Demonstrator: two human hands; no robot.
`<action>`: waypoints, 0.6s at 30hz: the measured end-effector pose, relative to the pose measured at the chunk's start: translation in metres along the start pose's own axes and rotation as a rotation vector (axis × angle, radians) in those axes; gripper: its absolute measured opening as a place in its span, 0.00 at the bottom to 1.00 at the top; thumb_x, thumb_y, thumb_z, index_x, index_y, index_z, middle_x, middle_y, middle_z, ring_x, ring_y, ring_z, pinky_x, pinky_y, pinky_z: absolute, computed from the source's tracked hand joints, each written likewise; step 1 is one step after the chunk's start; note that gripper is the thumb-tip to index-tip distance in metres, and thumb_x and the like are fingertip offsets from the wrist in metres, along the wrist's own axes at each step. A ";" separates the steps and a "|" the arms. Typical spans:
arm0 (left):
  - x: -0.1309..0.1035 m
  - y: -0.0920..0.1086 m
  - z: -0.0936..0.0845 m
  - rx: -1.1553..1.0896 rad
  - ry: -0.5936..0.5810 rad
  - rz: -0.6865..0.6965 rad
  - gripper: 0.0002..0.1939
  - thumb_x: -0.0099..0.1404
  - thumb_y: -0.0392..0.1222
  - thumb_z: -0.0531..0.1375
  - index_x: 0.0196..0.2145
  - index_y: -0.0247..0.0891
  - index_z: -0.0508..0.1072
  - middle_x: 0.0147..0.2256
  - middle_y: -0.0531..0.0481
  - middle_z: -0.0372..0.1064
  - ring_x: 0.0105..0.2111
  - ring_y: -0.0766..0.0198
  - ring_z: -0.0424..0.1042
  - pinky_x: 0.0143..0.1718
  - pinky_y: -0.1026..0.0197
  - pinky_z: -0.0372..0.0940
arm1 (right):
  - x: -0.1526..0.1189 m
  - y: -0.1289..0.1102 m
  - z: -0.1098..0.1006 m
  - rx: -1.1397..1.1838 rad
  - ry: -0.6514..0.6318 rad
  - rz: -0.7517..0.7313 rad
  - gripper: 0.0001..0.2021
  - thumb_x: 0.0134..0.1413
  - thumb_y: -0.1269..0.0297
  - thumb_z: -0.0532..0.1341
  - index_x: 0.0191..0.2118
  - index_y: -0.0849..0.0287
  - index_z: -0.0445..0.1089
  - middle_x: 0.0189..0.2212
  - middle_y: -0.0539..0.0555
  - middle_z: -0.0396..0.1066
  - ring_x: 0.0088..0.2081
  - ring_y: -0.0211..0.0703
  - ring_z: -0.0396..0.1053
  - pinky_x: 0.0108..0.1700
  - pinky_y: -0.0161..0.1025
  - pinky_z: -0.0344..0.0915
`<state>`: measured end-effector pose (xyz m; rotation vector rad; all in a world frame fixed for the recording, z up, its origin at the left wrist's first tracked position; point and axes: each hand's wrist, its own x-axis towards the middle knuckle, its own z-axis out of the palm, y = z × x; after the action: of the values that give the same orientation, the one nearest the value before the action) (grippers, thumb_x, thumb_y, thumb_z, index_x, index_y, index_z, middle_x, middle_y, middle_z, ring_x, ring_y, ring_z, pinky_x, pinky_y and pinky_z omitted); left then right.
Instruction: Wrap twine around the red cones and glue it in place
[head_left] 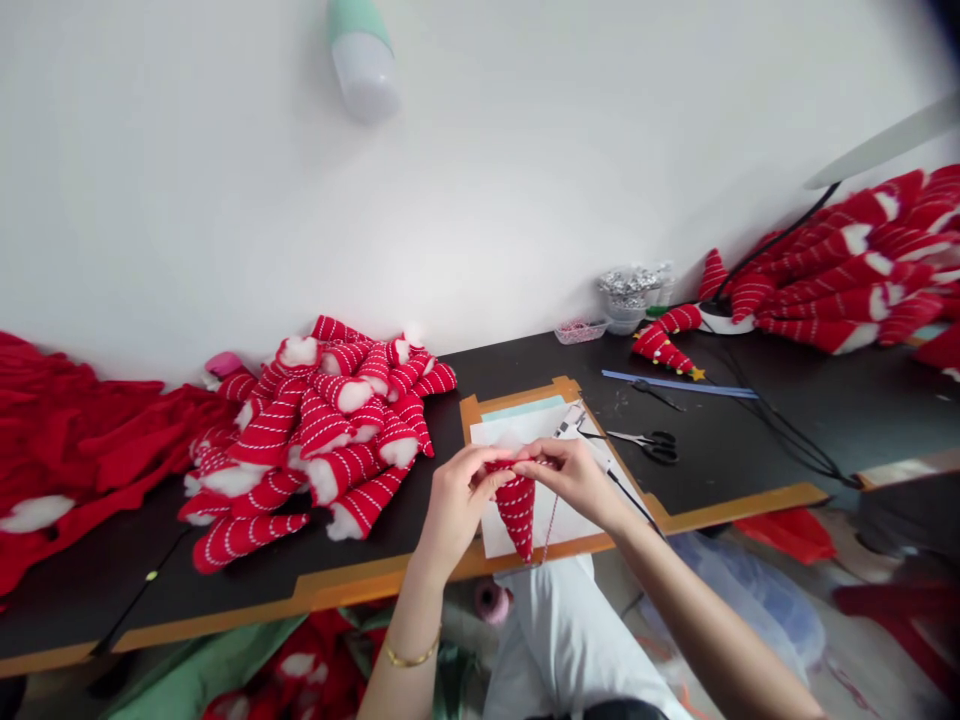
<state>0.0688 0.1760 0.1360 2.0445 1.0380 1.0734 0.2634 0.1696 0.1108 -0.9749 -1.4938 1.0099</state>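
Observation:
A red fabric cone [516, 515] with white stitched stripes hangs point down at the table's front edge. My left hand [463, 490] pinches its wide upper edge from the left. My right hand [568, 478] pinches the same edge from the right, fingers closed. White stuffing [510, 441] shows just behind the fingertips. From near my right hand a thin pink-and-white cord [552, 525] runs down past the cone. Any needle between the fingers is too small to make out. Beneath lies white paper [495, 545], taped to the table.
Stuffed striped cones [300, 425] are heaped at left, beside red cloth [90, 430]. Scissors [649, 443], a blue strip [679, 384] and a decorated curved cone [664, 345] lie to the right. Further right are a lamp base [726, 322] and more cones [840, 270].

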 end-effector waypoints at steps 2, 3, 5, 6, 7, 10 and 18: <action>-0.001 0.002 -0.001 0.009 -0.018 -0.011 0.07 0.67 0.36 0.65 0.44 0.41 0.80 0.36 0.53 0.76 0.26 0.70 0.71 0.28 0.69 0.67 | -0.001 0.002 0.001 -0.036 -0.003 -0.032 0.14 0.59 0.52 0.67 0.34 0.60 0.79 0.30 0.55 0.80 0.30 0.43 0.72 0.33 0.36 0.64; -0.001 0.003 -0.002 0.027 -0.022 -0.004 0.07 0.67 0.36 0.65 0.43 0.41 0.79 0.36 0.53 0.77 0.27 0.69 0.72 0.30 0.69 0.68 | -0.002 0.003 0.001 -0.060 -0.003 -0.047 0.14 0.59 0.53 0.67 0.35 0.59 0.80 0.31 0.55 0.80 0.30 0.43 0.72 0.33 0.36 0.64; -0.002 0.003 -0.001 0.085 -0.017 0.030 0.06 0.67 0.35 0.65 0.42 0.40 0.79 0.36 0.52 0.77 0.30 0.68 0.74 0.34 0.67 0.69 | -0.005 0.005 0.002 -0.109 -0.003 -0.072 0.13 0.61 0.54 0.66 0.36 0.59 0.80 0.32 0.55 0.80 0.31 0.43 0.72 0.33 0.36 0.64; -0.002 0.003 -0.001 0.114 -0.011 0.050 0.06 0.68 0.34 0.64 0.42 0.40 0.79 0.37 0.52 0.77 0.32 0.67 0.75 0.37 0.66 0.70 | -0.006 0.005 0.002 -0.131 -0.003 -0.081 0.13 0.61 0.54 0.65 0.36 0.59 0.80 0.32 0.55 0.80 0.31 0.42 0.72 0.33 0.36 0.64; -0.002 0.002 -0.001 0.138 -0.006 0.065 0.07 0.68 0.34 0.64 0.42 0.40 0.79 0.38 0.51 0.77 0.33 0.66 0.76 0.39 0.65 0.70 | -0.006 0.005 0.002 -0.152 0.000 -0.086 0.13 0.62 0.54 0.65 0.36 0.59 0.80 0.31 0.55 0.79 0.30 0.41 0.70 0.33 0.36 0.64; -0.002 -0.003 0.001 0.186 0.011 0.082 0.07 0.68 0.31 0.63 0.41 0.40 0.79 0.39 0.50 0.77 0.37 0.63 0.77 0.43 0.63 0.71 | -0.007 0.002 0.000 -0.177 0.040 -0.066 0.13 0.61 0.54 0.66 0.40 0.59 0.80 0.22 0.49 0.69 0.24 0.37 0.62 0.29 0.34 0.60; 0.002 -0.033 -0.008 0.304 0.118 0.110 0.07 0.70 0.31 0.60 0.39 0.39 0.78 0.38 0.49 0.77 0.39 0.61 0.77 0.45 0.60 0.71 | -0.052 -0.026 -0.044 0.224 -0.021 0.219 0.19 0.55 0.49 0.70 0.43 0.59 0.75 0.20 0.42 0.57 0.14 0.26 0.46 0.15 0.29 0.43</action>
<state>0.0507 0.1960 0.1152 2.3247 1.2236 1.1625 0.3122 0.1174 0.1240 -0.9823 -1.2762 1.3181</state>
